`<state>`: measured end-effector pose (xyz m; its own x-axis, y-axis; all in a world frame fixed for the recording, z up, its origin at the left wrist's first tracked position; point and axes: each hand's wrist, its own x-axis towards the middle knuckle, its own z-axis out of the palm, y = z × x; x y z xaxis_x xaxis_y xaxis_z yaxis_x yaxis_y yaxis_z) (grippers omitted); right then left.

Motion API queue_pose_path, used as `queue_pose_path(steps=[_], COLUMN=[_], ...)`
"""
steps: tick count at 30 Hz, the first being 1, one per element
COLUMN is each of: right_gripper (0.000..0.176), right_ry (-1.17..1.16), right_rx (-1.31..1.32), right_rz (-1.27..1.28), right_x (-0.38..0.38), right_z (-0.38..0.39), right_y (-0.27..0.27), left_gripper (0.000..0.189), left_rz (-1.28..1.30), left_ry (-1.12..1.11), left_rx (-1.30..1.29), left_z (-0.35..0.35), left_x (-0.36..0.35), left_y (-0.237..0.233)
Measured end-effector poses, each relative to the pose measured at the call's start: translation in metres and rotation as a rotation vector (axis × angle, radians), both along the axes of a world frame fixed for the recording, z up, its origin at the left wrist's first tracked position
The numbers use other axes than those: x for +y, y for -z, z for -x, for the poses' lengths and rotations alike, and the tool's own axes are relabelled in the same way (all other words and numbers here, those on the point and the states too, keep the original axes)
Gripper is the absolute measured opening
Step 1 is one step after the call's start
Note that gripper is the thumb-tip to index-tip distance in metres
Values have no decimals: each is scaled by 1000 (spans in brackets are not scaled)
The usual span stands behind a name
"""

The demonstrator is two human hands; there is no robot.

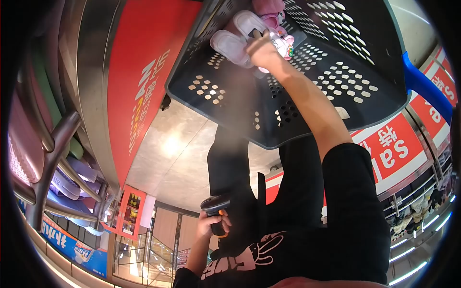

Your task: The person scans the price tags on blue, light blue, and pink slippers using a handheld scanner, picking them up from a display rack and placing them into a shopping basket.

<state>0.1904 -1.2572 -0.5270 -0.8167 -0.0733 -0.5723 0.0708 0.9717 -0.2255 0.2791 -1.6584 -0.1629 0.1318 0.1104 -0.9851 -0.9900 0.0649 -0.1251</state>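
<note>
My right hand [263, 52] reaches into a black perforated basket [288, 120], its fingers closed on a pair of pale pink slippers [229, 46]. A small dark piece shows by the fingertips. Beside the slippers, further inside the basket, lie more pink shoes [272, 20] with colourful decorations. Lower down on the left, my left hand [211, 223] is wrapped round the handle of a black handheld device [216, 205] with orange parts, held away from the basket.
A metal rack [57, 153] with colourful footwear stands at the left, beside a red sign panel [139, 57]. The basket has a blue handle [427, 84] at the right. Red and white signs [394, 149] and a rail of goods [418, 211] lie beyond it. Pale floor [177, 134] shows below.
</note>
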Motion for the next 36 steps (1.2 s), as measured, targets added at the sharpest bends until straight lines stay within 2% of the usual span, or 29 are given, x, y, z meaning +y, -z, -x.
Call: queue_pose_path(steps=[3, 5, 7, 8, 11, 13, 15, 16, 17, 19, 20, 22, 23, 25, 26, 29, 30, 31, 33, 34, 36], right_gripper=[27, 28, 29, 30, 29, 28, 27, 30, 30, 34, 34, 32, 32, 31, 42, 48, 52, 52, 54, 53, 53], right_ry=[14, 108, 241, 238, 220, 227, 369, 538, 534, 597, 593, 858, 857, 1358, 1435, 1327, 1204, 1203, 1030, 996, 921], right_rx=[-111, -133, -406, -479, -374, -302, -344, -567, -565, -140, -136, -70, -75, -100, -37, 23, -62, -57, -176, -237, -187], right_rz=[-60, -76, 2, -19, -31, -52, 58, 238, 231, 262, 266, 552, 560, 554, 537, 459, 439, 438, 550, 614, 557], right_x=[-17, -26, -23, -24, -17, -20, -23, -10, -11, -21, -25, -30, -34, -41, -49, -56, -51, -43, -31, -25, -16], right_z=[4, 14, 27, 30, 31, 18, 4, 15, 1, -51, -70, -84, -84, -71, -77, -71, -71, -69, -65, -60, -58], right_y=[11, 12, 3, 18, 0, 18, 28, -20, -9, 30, 49, 63, 62, 32, 51, 58, 70, 81, 85, 79, 52], left_gripper=[34, 32, 31, 31, 31, 31, 31, 31, 31, 31, 31, 33, 36, 33, 30, 29, 29, 28, 28, 28, 27], left_rz=[-54, -9, 3, 11, 17, 2, -15, -15, -15, -36, -51, -36, -25, -14, -18, -15, -16, -44, -74, -69, -67], left_ry=[1, 24, 24, 24, 62, 59, 51, 50, 50, 36, 29, 39, 50, 30, 12, -21, -21, -17, -13, 25, 110], left_rx=[-48, -57, -43, -30, -21, -28, -41, -45, -45, -55, -68, -55, -52, -38, -18, -16, -15, -20, -25, -38, -41], left_z=[4, 7, 9, 9, 9, 9, 9, 9, 9, 8, 7, 4, 2, 0, 1, 3, 1, 0, -4, -5, -9], left_x=[-6, 1, 6, 7, 6, 5, 4, 5, 5, 3, 0, -5, -7, -3, -1, 7, 6, 4, 4, 7, 9], left_y=[1, -2, -3, -3, -4, -3, -4, -3, -2, 0, 1, 2, 2, -1, -2, -2, -2, 0, -3, -4, -7])
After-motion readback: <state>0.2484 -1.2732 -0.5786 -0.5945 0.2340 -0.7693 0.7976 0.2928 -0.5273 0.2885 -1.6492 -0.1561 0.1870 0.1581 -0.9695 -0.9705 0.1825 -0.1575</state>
